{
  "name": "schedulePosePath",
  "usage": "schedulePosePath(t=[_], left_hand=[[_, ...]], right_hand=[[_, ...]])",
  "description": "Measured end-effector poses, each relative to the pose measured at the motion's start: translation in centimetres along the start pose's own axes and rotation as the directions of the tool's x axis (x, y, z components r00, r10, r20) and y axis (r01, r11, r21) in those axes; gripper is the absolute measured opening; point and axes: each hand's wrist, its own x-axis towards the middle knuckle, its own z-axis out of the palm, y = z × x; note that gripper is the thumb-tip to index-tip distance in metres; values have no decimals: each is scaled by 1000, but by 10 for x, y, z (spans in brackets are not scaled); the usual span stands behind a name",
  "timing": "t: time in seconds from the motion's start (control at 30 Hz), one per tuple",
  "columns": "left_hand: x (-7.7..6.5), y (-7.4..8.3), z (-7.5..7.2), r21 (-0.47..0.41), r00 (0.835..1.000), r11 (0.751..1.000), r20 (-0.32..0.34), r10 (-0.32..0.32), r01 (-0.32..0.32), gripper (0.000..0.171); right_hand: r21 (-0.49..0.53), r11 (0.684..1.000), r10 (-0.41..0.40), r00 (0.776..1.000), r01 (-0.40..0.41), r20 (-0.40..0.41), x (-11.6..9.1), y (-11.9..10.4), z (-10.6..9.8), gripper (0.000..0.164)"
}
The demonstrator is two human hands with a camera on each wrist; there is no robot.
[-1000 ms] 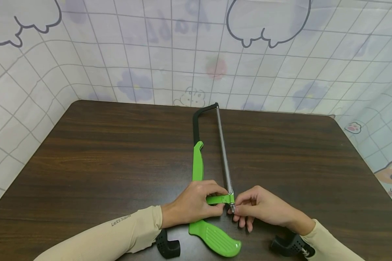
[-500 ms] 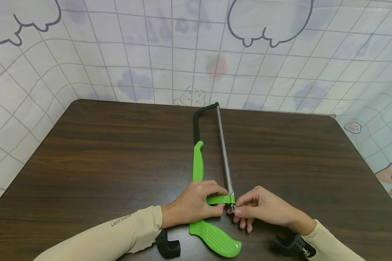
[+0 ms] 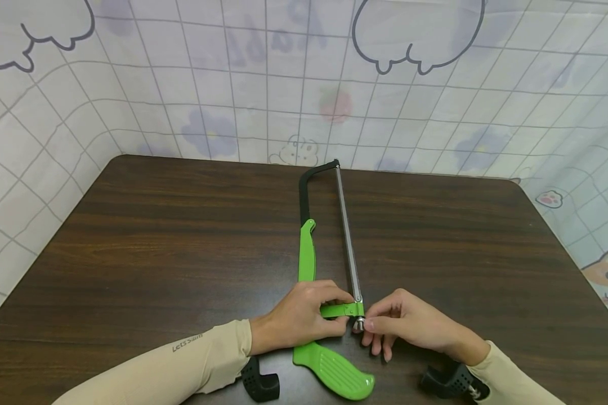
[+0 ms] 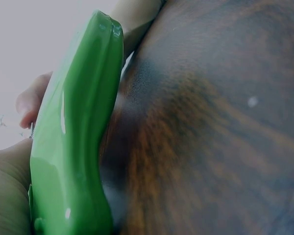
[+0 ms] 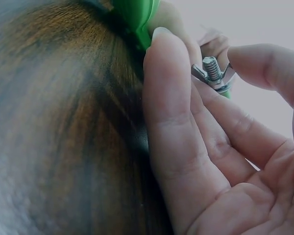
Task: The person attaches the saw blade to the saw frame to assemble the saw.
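Observation:
A hacksaw [image 3: 307, 253] lies on the table, its green frame and handle at the near end and a black bow at the far end. Its silver blade [image 3: 347, 242] runs along the right side. My left hand [image 3: 304, 312] lies across the frame and grips the short green arm that carries the blade's near end. At that end my right hand [image 3: 415, 320] has thumb and fingers on the wing nut [image 3: 358, 324]. The threaded bolt [image 5: 211, 67] sticks out of the nut in the right wrist view. The green handle [image 4: 78, 122] fills much of the left wrist view.
Dark wood-grain table [image 3: 182, 236] lies underneath. A pale checked cloth [image 3: 263, 84] with cartoon prints hangs behind it and at both sides. Black wrist mounts [image 3: 260, 382] sit under the sleeves.
The wing nut has turned a little and its wings now face differently. Both hands and the hacksaw stay nearly in place.

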Motion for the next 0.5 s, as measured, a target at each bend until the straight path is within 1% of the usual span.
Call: schedulePosePath(t=[0.2,0.5], left_hand=[[0,0,0,-5,1000,1000,-2,-2,2,24],[0,-1,0,0,1000,1000,1,-6,6,24]], right_hand=[[34,999,-9,1000,8,11,0,0,-1,31],[37,999,-14,1000,14,13,-1,0,-2,30]])
